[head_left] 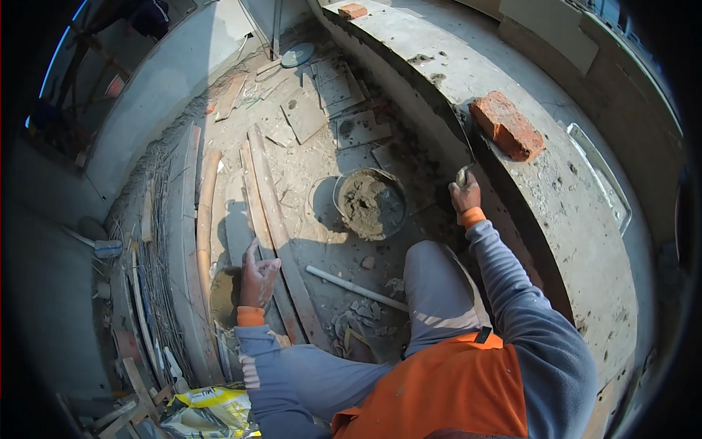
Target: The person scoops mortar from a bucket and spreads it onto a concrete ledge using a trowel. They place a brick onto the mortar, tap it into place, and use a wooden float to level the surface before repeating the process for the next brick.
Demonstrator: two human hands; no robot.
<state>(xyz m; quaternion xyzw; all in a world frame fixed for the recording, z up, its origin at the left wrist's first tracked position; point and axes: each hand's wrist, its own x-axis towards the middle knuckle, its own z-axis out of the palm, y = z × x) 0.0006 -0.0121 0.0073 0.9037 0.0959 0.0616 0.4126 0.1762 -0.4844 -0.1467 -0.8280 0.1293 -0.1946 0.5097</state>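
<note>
My right hand (466, 196) is closed round the handle of a trowel (463, 175), beside the inner face of a low curved wall (559, 197). The trowel's blade is seen nearly edge-on against that face. My left hand (258, 276) hangs over the planks on the left, with its index finger stretched out and nothing visible in it. Between the hands, farther forward, stands a bucket (371, 203) holding grey mortar. A broken red brick (507, 126) lies on top of the wall near my right hand.
Long planks (278, 219) and a bamboo pole (207, 201) lie on the left. A white pipe (356, 287) is in front of my knees. A second bucket (226, 296) stands beside my left hand. Broken tiles (302, 119) lie ahead, and a yellow bag (212, 411) lies at lower left.
</note>
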